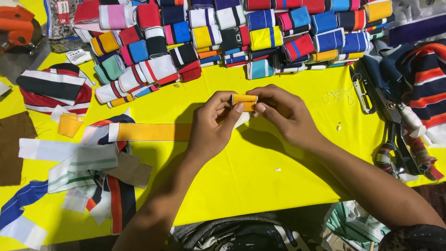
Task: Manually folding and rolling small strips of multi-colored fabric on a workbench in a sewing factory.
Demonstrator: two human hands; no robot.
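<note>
Fingers of left hand (211,128) and right hand (283,114) pinch folded orange strip (245,99).

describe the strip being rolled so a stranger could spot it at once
On the yellow table, below the heap of rolled bands, find the orange strip. Its rolled end sits between the left hand and right hand; only it is held.

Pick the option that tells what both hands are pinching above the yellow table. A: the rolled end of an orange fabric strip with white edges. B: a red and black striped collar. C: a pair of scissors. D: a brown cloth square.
A: the left hand and right hand both pinch the small rolled end of the orange strip, whose tail runs leftward across the yellow table.
</note>
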